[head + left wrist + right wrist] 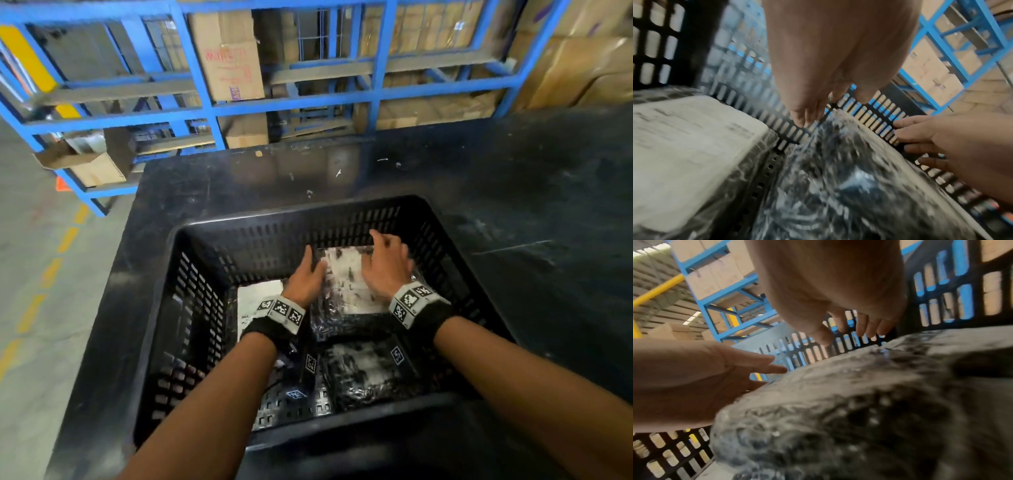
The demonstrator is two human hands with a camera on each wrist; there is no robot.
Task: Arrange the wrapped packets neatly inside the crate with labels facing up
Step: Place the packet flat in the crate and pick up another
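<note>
Both hands flank the far-right packet [344, 274] in the crate [342, 222]. Left hand [306, 279] fingers straight along its left edge. Right hand [387, 263] fingers spread, relaxed, over its right side.

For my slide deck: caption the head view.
Both hands settle a wrapped packet at the black crate's far wall.

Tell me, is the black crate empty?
No, the crate holds wrapped packets, and both hands are on one.
</note>
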